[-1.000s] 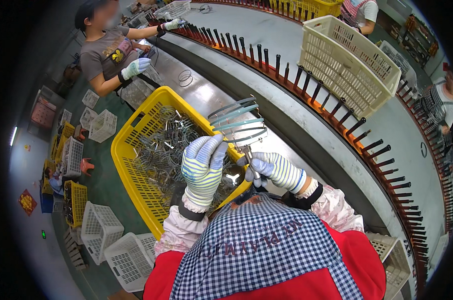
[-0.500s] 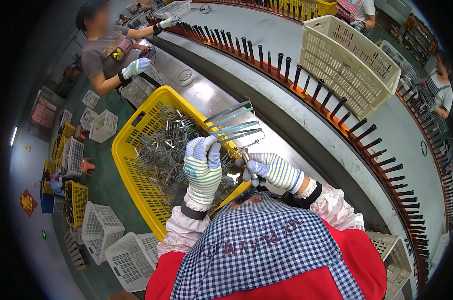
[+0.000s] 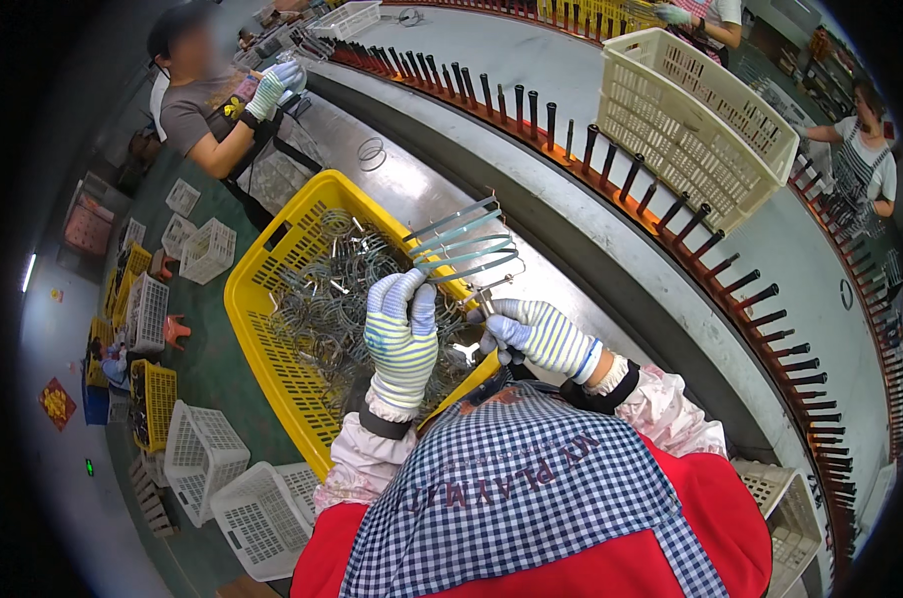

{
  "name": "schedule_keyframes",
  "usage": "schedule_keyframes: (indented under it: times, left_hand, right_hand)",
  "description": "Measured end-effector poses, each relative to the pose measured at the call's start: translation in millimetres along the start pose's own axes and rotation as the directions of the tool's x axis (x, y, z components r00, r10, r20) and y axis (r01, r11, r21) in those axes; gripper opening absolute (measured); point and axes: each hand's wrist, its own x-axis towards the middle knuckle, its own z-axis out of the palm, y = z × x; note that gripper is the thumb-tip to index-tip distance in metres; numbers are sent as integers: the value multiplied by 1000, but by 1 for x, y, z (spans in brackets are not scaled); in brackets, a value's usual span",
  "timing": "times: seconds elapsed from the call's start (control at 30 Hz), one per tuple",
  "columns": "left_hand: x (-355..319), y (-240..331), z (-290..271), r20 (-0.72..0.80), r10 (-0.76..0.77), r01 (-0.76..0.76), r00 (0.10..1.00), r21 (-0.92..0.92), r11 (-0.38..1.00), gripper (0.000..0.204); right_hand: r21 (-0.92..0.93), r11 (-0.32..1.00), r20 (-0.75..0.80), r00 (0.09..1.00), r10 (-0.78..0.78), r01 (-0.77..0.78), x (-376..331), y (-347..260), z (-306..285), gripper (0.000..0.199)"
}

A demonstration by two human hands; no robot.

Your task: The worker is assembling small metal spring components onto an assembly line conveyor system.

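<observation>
My left hand [image 3: 401, 344], in a striped knit glove, pinches the lower end of a group of thin metal band hoops [image 3: 471, 268] that fan out above its fingertips. My gloved right hand [image 3: 549, 339] is closed on a small silver metal fitting [image 3: 485, 301] with a crosspiece at its top, just below the hoops' right end. My fingers cover most of the fitting's lower part. Beneath both hands stands a yellow perforated crate [image 3: 272, 374], filled with a tangle of similar metal hoops [image 3: 322, 319].
A curved conveyor with upright dark pegs [image 3: 631, 174] on an orange track runs beyond a metal ledge [image 3: 391, 184]. A cream crate [image 3: 680, 130] stands behind the pegs. One co-worker [image 3: 207, 120] stands at far left, another [image 3: 860, 159] at far right. White crates [image 3: 207, 453] sit on the floor.
The pegs have moved along the track toward the far left. The far-left co-worker has brought both hands together. My right hand has shifted slightly, hiding more of the fitting; my left stays nearly still.
</observation>
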Motion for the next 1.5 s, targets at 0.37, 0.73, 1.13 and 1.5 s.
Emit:
schedule_keyframes:
  times: [0.37,0.73,1.13,1.5]
  left_hand:
    - [-4,-3,-1,21,-62,64,998,-80,995,20]
    - [-3,-10,2,18,-10,11,1000,-56,998,20]
    - [14,10,-20,42,75,-79,996,98,992,15]
    - [24,20,-18,377,-92,49,922,122,991,18]
  right_hand:
    - [22,999,0,999,42,-42,-2,-3,5,36]
    - [-114,993,-108,994,21,-33,-2,-4,4,39]
    - [-662,746,-273,948,-161,-64,0,9,-2,40]
    - [-874,475,-235,944,-231,-101,-2,10,4,39]
